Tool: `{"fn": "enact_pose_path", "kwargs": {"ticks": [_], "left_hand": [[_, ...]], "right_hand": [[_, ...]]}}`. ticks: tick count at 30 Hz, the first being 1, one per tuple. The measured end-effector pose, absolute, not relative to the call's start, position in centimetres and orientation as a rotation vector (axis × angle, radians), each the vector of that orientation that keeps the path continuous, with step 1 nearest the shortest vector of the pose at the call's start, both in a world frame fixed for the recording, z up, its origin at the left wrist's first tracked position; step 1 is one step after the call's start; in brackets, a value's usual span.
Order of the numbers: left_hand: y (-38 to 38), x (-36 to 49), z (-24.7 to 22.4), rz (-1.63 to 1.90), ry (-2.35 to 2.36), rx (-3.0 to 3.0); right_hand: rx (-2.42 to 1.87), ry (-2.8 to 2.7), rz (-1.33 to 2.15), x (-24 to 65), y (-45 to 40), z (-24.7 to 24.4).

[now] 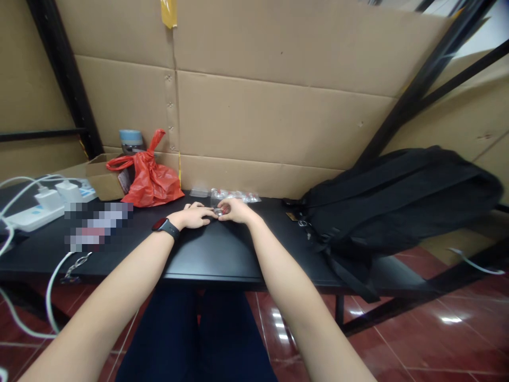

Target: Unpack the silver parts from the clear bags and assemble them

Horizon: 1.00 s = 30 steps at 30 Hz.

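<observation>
Both of my hands rest close together on the black table (pixel 214 260), toward its back edge. My right hand (pixel 235 210) has its fingers bent round a small shiny thing with red on it (pixel 221 211); its exact kind is too small to tell. My left hand (pixel 194 216), with a dark watch on the wrist, lies palm down with fingers apart, their tips beside that shiny thing. Just behind the hands lies a clear plastic strip of packets (pixel 242 196) with red and silver bits. A flat clear piece of plastic (pixel 199 192) is to its left.
A knotted red plastic bag (pixel 155 180) stands at the back left by an open cardboard box (pixel 105 180) and a blue-lidded container (pixel 131 139). Farther left are a white power strip (pixel 35 215) and cables. A black backpack (pixel 401 207) covers the right side. Cardboard walls the back.
</observation>
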<state>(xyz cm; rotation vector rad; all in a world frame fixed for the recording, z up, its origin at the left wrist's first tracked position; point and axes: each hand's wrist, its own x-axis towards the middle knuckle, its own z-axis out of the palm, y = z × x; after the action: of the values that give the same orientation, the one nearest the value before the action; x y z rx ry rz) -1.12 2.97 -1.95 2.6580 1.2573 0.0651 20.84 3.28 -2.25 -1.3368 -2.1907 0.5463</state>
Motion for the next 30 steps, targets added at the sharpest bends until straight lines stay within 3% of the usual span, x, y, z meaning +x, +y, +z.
{"fn": "enact_pose_path", "kwargs": {"ticks": [9, 17, 30], "left_hand": [[3.1, -1.3, -1.7, 0.042, 1.229, 2.683], [3.2, -1.4, -1.7, 0.03, 1.257, 2.69], [2.8, -1.4, -1.5, 0.058, 1.291, 2.688]], "right_hand": [[-1.219, -2.349, 0.545, 20.4, 3.0, -2.1], [-1.521, -2.33, 0.3, 20.6, 3.3, -1.9], [-1.288, -2.185, 0.342, 21.0, 3.5, -1.7]]}}
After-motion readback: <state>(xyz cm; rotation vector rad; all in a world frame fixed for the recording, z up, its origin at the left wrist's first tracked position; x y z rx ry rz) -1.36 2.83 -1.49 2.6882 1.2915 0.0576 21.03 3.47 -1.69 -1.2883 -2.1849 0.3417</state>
